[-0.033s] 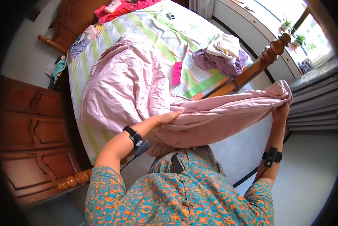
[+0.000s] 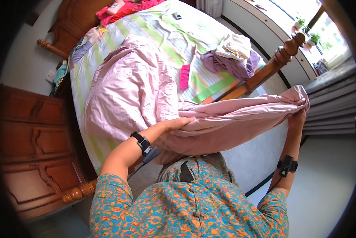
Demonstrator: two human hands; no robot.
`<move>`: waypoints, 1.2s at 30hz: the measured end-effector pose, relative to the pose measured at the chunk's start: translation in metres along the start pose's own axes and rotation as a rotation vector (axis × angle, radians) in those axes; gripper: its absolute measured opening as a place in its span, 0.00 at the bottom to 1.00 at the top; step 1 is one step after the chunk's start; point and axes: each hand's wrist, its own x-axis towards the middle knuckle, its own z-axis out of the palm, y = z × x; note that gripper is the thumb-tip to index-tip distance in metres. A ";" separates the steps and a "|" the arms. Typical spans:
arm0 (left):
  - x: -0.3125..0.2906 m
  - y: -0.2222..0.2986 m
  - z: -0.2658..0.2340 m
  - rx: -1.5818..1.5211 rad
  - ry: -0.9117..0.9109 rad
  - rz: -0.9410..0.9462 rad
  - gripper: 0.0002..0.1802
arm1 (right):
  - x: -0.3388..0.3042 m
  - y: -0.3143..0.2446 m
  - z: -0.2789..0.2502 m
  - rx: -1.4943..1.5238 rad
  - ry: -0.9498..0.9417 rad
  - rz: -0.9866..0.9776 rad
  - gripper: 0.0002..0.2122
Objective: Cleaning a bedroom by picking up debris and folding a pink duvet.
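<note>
A large pink duvet cover [image 2: 122, 91] lies crumpled over the near left part of the bed. One length of it stretches to the right, past the bed's foot and in front of my body. My right hand [image 2: 297, 119] is closed around the bunched end of this length, out at the right. Nearer the middle, my left hand [image 2: 180, 123] holds the cloth's edge, its fingers partly lost among the folds. Between my hands the fabric hangs in long folds.
On the striped bed sheet [image 2: 122, 29] lie a pink-bristled brush [image 2: 185, 76] and folded purple and white cloths [image 2: 235, 55]. A wooden bedpost [image 2: 283, 55] rises near my right hand. Wooden cabinet doors [image 2: 35, 146] stand at left; a grey curtain [image 2: 332, 107] hangs at right.
The bed and the room sit slightly further left in the view. My right hand and the cloth's end have shifted a little to the right; both holds look the same.
</note>
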 end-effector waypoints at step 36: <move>0.270 -0.067 -0.065 1.419 -0.222 0.500 0.13 | -0.300 -0.055 -0.050 -0.230 0.861 -0.411 0.22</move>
